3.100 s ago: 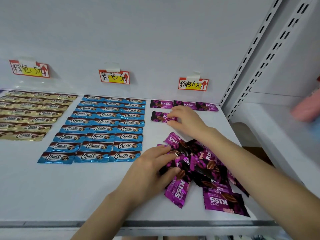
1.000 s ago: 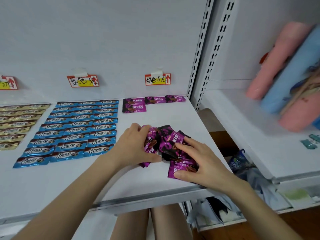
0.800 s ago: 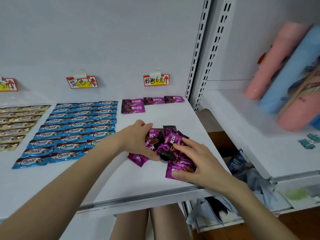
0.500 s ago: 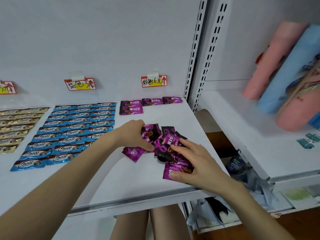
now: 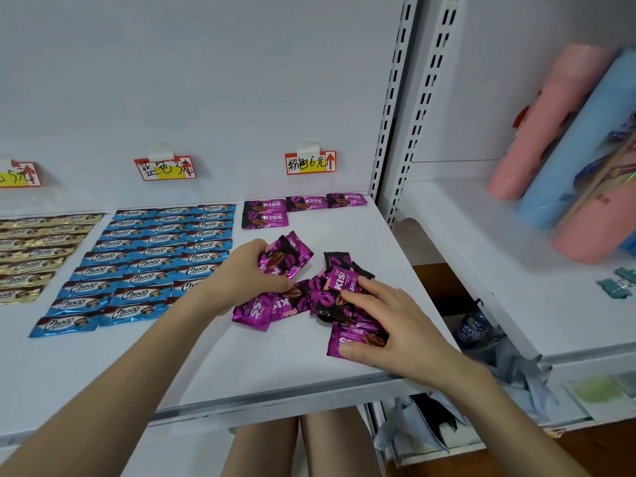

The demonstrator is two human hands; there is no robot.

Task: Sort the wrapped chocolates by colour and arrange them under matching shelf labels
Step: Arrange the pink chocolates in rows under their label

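A purple packet (image 5: 285,258) is gripped by the left hand (image 5: 246,273), with the fingers curled over its left edge and the thumb beneath it. The packet is held tilted at the far left edge of the pile (image 5: 309,301). The right hand (image 5: 392,325) is laid on the near right part of the pile, with its fingers spread and nearly straight and nothing clasped. Its thumb is pressed on the nearest packet, close to the front edge of the shelf (image 5: 241,366). The pile is made up of loose purple packets, overlapped at all angles, in the right half of the shelf.

Four purple packets (image 5: 303,204) are set out at the back under the pink label (image 5: 309,162): three in a row along the wall and one just in front of the leftmost. To their left, blue packets (image 5: 155,256) are laid in three neat columns under the blue label (image 5: 164,168), and the nearest rows are partly hidden by the left forearm (image 5: 165,339). Further left, gold packets (image 5: 34,249) are laid in rows beneath a third label (image 5: 19,175), which is cut by the frame's edge.

On the next shelf to the right, pink and blue rolls (image 5: 550,139) are leaned against the wall and are blurred. Bare legs (image 5: 275,445) are seen below the shelf
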